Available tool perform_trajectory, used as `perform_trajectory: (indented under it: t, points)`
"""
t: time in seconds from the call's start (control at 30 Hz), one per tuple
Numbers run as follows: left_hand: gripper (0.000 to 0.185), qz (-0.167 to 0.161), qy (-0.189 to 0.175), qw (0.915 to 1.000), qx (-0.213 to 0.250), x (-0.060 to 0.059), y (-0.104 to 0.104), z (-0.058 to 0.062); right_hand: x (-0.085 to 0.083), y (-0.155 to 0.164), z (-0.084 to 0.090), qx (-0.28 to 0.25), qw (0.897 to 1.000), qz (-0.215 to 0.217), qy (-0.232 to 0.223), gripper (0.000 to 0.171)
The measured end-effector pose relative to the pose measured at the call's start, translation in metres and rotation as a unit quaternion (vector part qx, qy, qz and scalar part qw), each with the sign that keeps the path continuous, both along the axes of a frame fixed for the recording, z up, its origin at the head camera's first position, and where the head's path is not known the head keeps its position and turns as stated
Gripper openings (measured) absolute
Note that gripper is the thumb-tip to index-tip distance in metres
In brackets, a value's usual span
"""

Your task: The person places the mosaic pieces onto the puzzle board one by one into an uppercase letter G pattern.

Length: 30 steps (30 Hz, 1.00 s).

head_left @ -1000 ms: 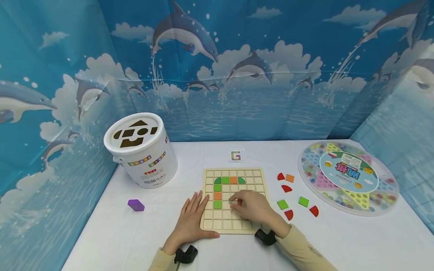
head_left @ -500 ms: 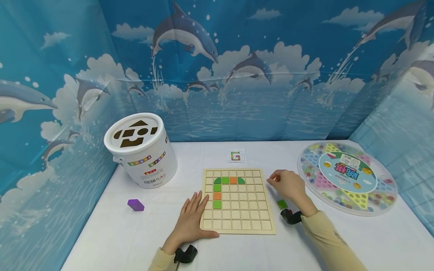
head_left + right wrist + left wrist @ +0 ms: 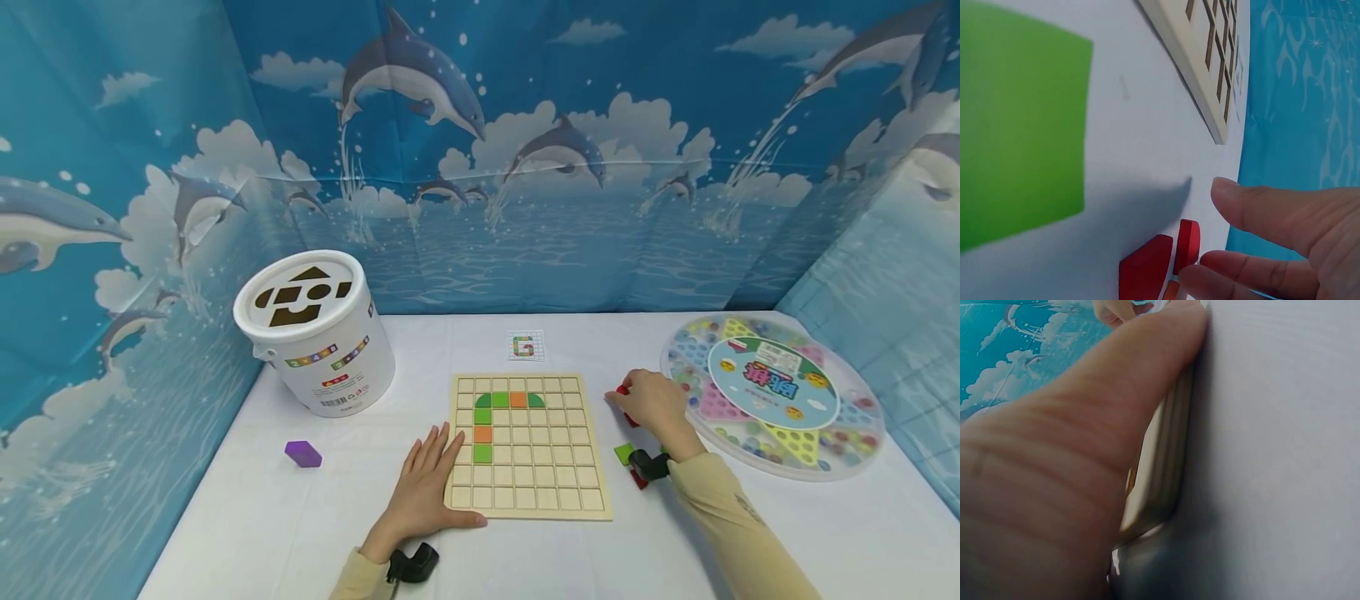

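Observation:
A wooden grid board (image 3: 540, 467) lies on the white table, with green and orange tiles (image 3: 482, 433) set in its upper left cells. My left hand (image 3: 438, 467) lies flat, its fingers on the board's lower left corner; the left wrist view shows the thumb (image 3: 1104, 425) along the board's edge (image 3: 1166, 475). My right hand (image 3: 618, 398) hovers right of the board over loose red pieces (image 3: 630, 419). In the right wrist view my right hand (image 3: 1213, 225) has thumb and fingers (image 3: 1272, 212) apart around a red piece (image 3: 1188, 244), one fingertip touching it. A green square tile (image 3: 623, 453) (image 3: 1016, 131) lies near the wrist.
A white shape-sorter bucket (image 3: 315, 333) stands at the left, a purple block (image 3: 303, 454) in front of it. A small pattern card (image 3: 522, 345) lies behind the board. A round marble game (image 3: 772, 392) fills the right side. Blue dolphin screens wall the table.
My right hand left the board's middle and moved right to the loose pieces, then settled lower over the red ones. The left hand has stayed put.

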<state>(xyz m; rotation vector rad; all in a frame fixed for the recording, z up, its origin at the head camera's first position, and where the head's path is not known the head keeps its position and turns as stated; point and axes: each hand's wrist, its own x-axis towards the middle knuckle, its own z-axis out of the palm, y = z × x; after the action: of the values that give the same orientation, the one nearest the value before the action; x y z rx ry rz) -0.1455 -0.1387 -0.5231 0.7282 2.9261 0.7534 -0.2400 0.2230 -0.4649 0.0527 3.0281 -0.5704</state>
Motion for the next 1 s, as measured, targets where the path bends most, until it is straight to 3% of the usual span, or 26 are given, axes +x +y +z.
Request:
perform_trajectory:
  t: [0.63, 1.0]
  points:
    - [0.118, -0.004, 0.005, 1.0000, 0.005, 0.001, 0.000, -0.002, -0.011, 0.009, -0.009, 0.006, 0.999, -0.046, -0.010, 0.029]
    - [0.118, -0.004, 0.005, 1.0000, 0.001, -0.001, -0.001, -0.002, -0.006, 0.010, -0.009, -0.045, 0.999, 0.009, -0.004, 0.017]
